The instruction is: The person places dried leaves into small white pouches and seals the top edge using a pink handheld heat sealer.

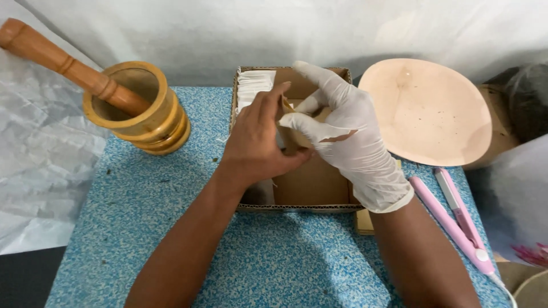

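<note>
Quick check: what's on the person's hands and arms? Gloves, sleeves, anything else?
The right hand wears a thin white disposable glove that ends with a rolled cuff at the wrist and has a small tear near the thumb. The left hand is bare. Both forearms are bare, with no sleeves, watch or jewellery in view.

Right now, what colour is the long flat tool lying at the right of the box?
Pink; the flat tool shows best in the head view.
</note>
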